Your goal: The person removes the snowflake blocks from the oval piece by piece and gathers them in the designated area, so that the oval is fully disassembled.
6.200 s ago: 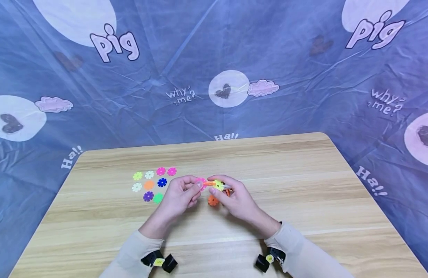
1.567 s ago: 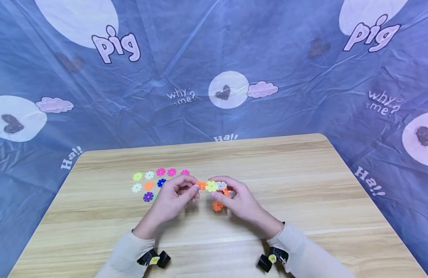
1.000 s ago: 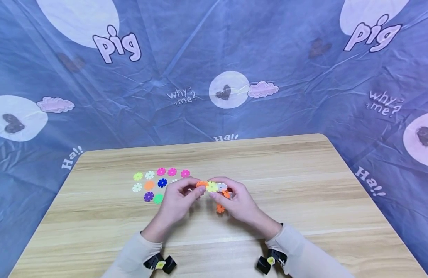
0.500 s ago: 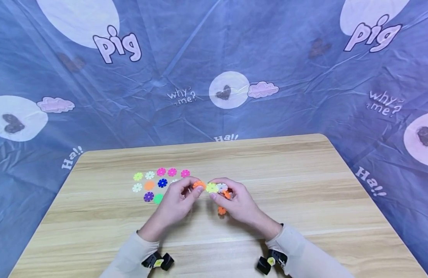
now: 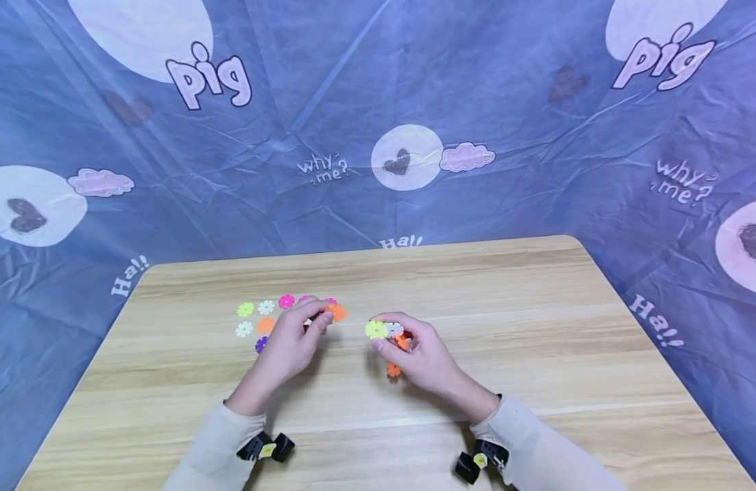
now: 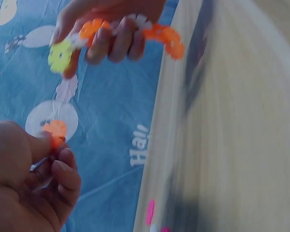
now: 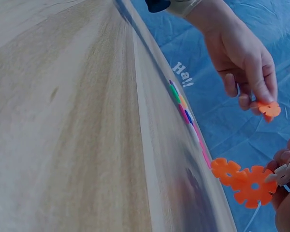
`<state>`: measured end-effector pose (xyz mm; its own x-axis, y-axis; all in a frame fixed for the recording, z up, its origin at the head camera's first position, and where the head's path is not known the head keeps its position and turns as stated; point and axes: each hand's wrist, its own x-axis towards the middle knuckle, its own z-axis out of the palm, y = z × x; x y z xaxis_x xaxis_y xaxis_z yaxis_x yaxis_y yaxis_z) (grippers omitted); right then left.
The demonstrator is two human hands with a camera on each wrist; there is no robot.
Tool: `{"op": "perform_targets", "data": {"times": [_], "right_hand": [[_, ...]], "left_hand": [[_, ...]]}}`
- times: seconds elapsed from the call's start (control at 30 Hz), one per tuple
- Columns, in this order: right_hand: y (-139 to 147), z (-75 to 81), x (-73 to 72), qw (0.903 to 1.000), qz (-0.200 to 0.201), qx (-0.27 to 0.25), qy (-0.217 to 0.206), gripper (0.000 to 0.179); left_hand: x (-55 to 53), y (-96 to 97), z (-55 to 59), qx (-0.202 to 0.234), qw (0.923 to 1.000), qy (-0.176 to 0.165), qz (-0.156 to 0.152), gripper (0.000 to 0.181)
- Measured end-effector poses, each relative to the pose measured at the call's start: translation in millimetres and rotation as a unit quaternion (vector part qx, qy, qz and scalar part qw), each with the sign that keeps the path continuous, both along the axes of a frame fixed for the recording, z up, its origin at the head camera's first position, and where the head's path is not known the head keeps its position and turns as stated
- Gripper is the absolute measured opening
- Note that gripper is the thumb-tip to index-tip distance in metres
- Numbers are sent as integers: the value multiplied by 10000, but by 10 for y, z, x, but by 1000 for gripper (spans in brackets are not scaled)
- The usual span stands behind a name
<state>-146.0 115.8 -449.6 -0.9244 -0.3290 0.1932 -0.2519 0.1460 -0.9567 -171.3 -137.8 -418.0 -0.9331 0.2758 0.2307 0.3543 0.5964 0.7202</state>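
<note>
My left hand [image 5: 294, 344] pinches an orange snowflake disc [image 5: 336, 312] between thumb and fingertips, raised over the table. In the left wrist view, a second orange edge shows under that disc; whether two discs are joined I cannot tell. My right hand [image 5: 429, 354] holds a chain of interlocked snowflake discs. At its free end is a yellow disc [image 5: 375, 330], joined to a white disc [image 5: 394, 330]. The chain bends through the curled fingers, which hide part of it. Below them, orange discs [image 7: 255, 186] hang. A gap separates the left hand's piece from the yellow disc.
Loose discs lie flat at the table's left, among them a yellow disc [image 5: 245, 309], a white disc [image 5: 244, 329], an orange disc [image 5: 266, 325] and a pink disc [image 5: 286, 301]. The left hand covers some. A blue printed cloth [image 5: 292, 204] hangs behind the wooden table [image 5: 506, 307].
A pink disc first pinched by my left hand now lies with the loose ones. The orange disc has come off the yellow one and moved left with that hand. My right hand stays nearly in place.
</note>
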Motion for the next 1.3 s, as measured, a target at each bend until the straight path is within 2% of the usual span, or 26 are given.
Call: {"op": "perform_targets", "data": {"times": [0.2,0.4,0.63,1.07,1.3], "right_hand": [[6,-7,-3,10000,16,12,53,36],[5,3,-9,10000,0,27,83,36],[-9,10,-15,9999,-11,47,113,36],[-30,18,-13,9999,-20,100,109,35],[-37,7,-8,9998,-20,142,120,35]], "left_hand": [[-75,-81,-17,-231,9984,-424,305,32],[-116,-121,-38,-280,9962,-755,339,37],[-170,-170,-74,-612,9926,-1033,206,37],[-280,-201,-154,-1058,9822,-1510,356,22],[-301,-192,-187,-1467,9787,-1410,261,19]]}}
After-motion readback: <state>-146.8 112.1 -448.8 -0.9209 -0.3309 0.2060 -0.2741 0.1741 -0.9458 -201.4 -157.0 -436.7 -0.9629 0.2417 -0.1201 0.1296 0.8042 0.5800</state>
